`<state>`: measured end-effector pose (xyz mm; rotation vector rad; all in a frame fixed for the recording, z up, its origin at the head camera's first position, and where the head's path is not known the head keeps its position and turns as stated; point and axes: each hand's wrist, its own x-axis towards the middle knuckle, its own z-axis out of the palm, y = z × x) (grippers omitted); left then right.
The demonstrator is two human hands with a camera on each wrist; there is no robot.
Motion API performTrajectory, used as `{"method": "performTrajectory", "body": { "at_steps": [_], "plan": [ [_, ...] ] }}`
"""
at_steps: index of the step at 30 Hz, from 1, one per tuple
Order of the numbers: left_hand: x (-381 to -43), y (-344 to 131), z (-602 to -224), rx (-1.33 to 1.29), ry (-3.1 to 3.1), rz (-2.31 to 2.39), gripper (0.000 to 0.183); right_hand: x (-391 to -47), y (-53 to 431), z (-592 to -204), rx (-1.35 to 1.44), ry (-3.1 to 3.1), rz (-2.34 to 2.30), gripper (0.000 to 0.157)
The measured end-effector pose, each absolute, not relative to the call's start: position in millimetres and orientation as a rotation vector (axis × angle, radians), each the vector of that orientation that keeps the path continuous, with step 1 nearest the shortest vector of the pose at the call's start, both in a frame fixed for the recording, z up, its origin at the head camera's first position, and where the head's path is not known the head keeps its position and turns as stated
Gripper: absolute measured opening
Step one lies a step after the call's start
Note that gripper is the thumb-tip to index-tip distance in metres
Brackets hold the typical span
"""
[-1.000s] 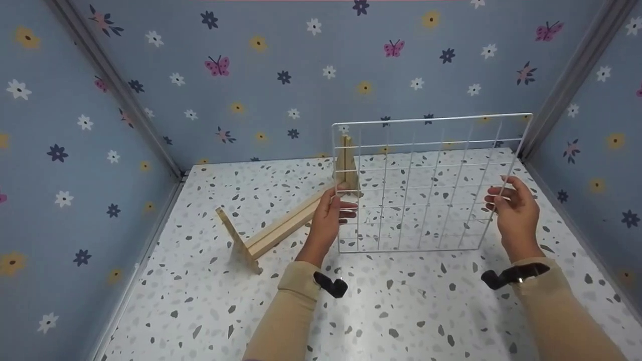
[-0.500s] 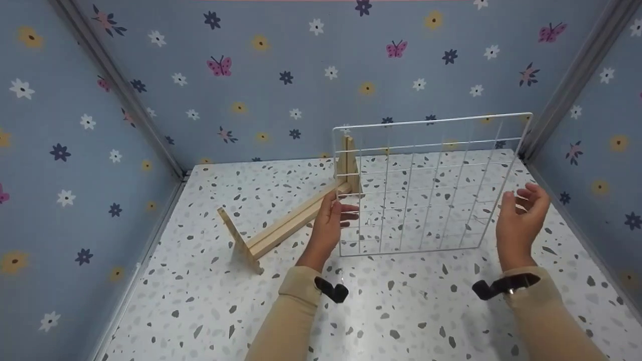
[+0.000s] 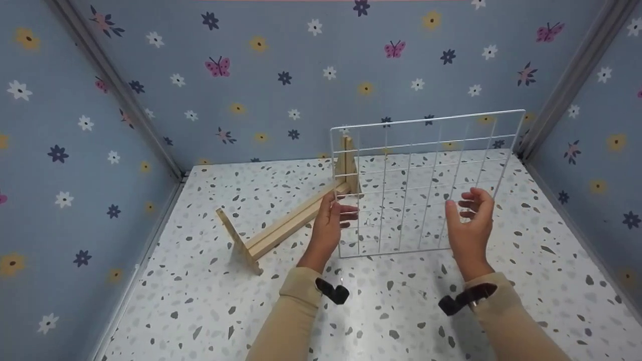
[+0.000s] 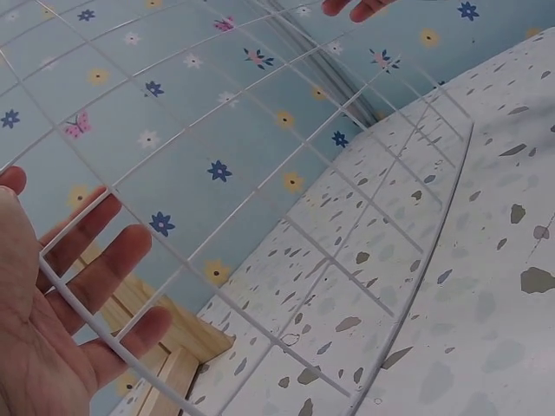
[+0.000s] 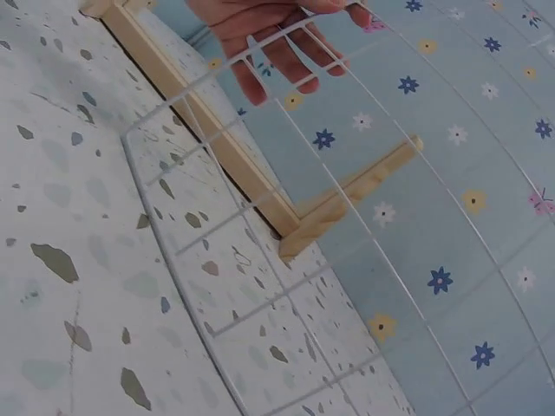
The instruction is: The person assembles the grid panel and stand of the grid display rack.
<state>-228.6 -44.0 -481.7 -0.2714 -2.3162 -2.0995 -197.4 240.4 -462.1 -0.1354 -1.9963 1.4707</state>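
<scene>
A white wire grid panel (image 3: 426, 120) stands upright, tilted a little, over the right half of the table. My left hand (image 3: 328, 230) holds it by its left edge; in the left wrist view the fingers (image 4: 113, 260) reach behind the wires. My right hand (image 3: 470, 230) is in front of the panel's right part, with loosely bent fingers and nothing in them. Behind and left of the panel lies a wooden stand (image 3: 291, 225), a grooved bar joining two upright end pieces. Its far end piece (image 3: 347, 165) shows partly through the grid.
The speckled white table (image 3: 200, 311) has blue flowered panels on three sides. The back panel (image 3: 301, 60) rises close behind the grid and the wooden stand. Metal corner posts (image 3: 115, 90) stand where the panels meet. A black strap with a camera (image 3: 333, 291) sits on each wrist.
My right hand has let go of the panel's right edge and moved left, in front of the wires. The left hand keeps its hold; the panel has shifted only slightly.
</scene>
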Motion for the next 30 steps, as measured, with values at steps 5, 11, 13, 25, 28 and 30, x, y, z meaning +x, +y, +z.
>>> {"method": "performTrajectory", "body": {
  "at_steps": [5,11,13,25,28,30],
  "plan": [
    [-228.1,-43.3,-481.5,-0.279,-2.325,-2.076,0.030,-194.7,218.2,-469.0,-0.096,-2.027,1.508,0.056],
    [-227.3,-42.3,-481.4,-0.286,-2.328,-2.059,0.028,-197.1,198.3,-470.9,-0.166,-2.078,1.472,0.064],
    [-226.6,-42.5,-481.7,-0.293,-2.325,-2.055,0.029,-198.0,193.5,-470.1,-0.185,-2.089,1.480,0.066],
    [-227.7,-43.5,-482.5,-0.285,-2.322,-2.067,0.030,-203.3,177.2,-466.0,-0.301,-2.154,1.449,0.071],
    [-227.7,-43.5,-482.2,-0.286,-2.328,-2.058,0.030,-204.8,175.3,-465.7,-0.325,-2.159,1.447,0.071],
    [-227.6,-43.2,-482.3,-0.286,-2.328,-2.056,0.030,-205.9,173.9,-465.5,-0.340,-2.158,1.440,0.069]
  ]
}}
